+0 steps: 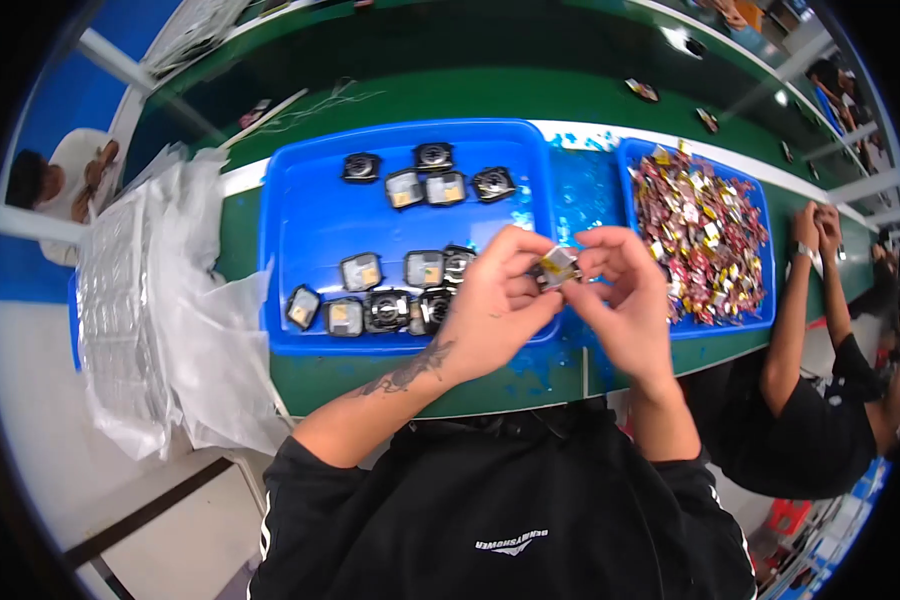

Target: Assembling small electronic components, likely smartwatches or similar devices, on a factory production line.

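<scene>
Some clear plastic [130, 310] lies at the far left, sagging beside the green bench [305, 380]. Next comes a blue tray [320, 225] with about a dozen black units [386, 311] in it, a few along the far side and more near the front edge, some showing a pale square face and others a round dark one. The left hand [500, 305] reaches over this tray's right edge, pinching a small part [558, 265], pale and yellowish on top, between thumb and fingers. At its right, the right hand [625, 295] has thumb and fingertips curled close about it; whether they grip or merely touch, I cannot tell. The step in hand looks like fine two-handed fingertip work on that part; the next move seems to call for a steady left pinch and light right fingers. Beyond, a second tray [767, 250] is heaped with small reddish, silver and yellow pieces [700, 235].
</scene>
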Motion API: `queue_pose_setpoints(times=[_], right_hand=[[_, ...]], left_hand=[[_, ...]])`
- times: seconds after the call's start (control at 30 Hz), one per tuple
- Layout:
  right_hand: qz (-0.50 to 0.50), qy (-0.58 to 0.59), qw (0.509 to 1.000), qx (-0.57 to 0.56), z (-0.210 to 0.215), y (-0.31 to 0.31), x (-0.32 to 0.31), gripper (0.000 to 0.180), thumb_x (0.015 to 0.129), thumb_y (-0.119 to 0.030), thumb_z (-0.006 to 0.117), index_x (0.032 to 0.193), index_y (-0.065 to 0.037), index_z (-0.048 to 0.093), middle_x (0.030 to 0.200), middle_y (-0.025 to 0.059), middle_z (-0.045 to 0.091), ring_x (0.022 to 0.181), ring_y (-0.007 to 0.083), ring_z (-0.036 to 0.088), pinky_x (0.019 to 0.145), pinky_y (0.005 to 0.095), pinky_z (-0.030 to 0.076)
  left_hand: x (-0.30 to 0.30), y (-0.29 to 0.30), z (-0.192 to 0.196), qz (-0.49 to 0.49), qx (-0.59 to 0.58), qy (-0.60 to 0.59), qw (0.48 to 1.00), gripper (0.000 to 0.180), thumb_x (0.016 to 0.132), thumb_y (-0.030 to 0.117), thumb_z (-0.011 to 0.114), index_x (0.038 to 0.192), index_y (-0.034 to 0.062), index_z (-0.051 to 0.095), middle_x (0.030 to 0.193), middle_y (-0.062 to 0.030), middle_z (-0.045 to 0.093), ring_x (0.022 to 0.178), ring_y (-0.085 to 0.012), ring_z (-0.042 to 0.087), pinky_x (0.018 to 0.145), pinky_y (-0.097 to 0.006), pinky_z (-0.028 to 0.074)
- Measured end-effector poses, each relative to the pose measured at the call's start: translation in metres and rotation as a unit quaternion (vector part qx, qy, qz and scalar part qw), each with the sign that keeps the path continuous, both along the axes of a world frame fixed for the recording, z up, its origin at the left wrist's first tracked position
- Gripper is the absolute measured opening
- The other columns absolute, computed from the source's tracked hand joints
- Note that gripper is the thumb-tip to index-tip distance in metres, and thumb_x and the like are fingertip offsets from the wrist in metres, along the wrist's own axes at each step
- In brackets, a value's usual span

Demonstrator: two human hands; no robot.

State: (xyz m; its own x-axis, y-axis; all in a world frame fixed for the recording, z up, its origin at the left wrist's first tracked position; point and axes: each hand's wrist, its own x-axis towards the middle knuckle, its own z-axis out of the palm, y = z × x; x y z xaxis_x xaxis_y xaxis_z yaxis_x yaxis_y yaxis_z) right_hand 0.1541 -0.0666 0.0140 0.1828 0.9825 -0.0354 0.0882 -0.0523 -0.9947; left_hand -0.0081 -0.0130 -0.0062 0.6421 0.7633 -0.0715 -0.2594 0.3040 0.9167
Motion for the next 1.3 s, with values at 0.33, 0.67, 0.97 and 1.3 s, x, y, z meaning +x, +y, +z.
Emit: queue_pose_setpoints(times=[0.33,0.67,0.97,1.3], right_hand=[[-0.058,-0.173,0.979,-0.086,-0.033,0.211,0.118,0.042,0.079,0.002,0.068,0.118,0.004,0.051,0.088,0.0159,0.07,0.076,0.0168,0.067,0.065,0.0254,0.053],[-0.068,-0.342,0.931,-0.111,-0.044,0.228,0.145,0.044,0.066,-0.015,0.082,0.106,-0.004,0.066,0.105,0.0173,0.067,0.1,0.0282,0.065,0.088,0.0349,0.05],[-0.058,-0.382,0.918,0.094,0.044,0.095,0.167,0.015,0.085,-0.006,0.064,0.097,0.001,0.065,0.075,0.0061,0.064,0.073,0.0122,0.062,0.067,0.0282,0.049],[-0.017,-0.498,0.866,-0.047,0.022,-0.045,0.131,0.021,0.076,-0.015,0.076,0.091,-0.003,0.065,0.077,0.0121,0.064,0.073,0.0284,0.065,0.066,0.0385,0.051]], left_hand=[[-0.133,0.009,0.032,0.181,0.428,0.595,0.655,0.04,0.084,0.014,0.068,0.121,0.0041,0.057,0.11,-0.0176,0.062,0.103,-0.0357,0.059,0.085,-0.044,0.05],[-0.167,0.008,0.011,0.177,0.505,0.654,0.535,0.029,0.08,0.009,0.069,0.106,0.0013,0.06,0.094,-0.0165,0.063,0.093,-0.036,0.06,0.081,-0.044,0.05],[-0.101,0.029,0.042,0.2,0.194,0.27,0.922,0.008,0.09,0.0,0.062,0.097,-0.0027,0.058,0.088,-0.0067,0.064,0.076,-0.0097,0.063,0.066,-0.023,0.054],[0.004,0.028,0.04,-0.055,-0.01,0.058,0.997,0.023,0.095,0.006,0.056,0.116,-0.0018,0.053,0.101,-0.0116,0.066,0.078,-0.015,0.066,0.066,-0.024,0.054]])
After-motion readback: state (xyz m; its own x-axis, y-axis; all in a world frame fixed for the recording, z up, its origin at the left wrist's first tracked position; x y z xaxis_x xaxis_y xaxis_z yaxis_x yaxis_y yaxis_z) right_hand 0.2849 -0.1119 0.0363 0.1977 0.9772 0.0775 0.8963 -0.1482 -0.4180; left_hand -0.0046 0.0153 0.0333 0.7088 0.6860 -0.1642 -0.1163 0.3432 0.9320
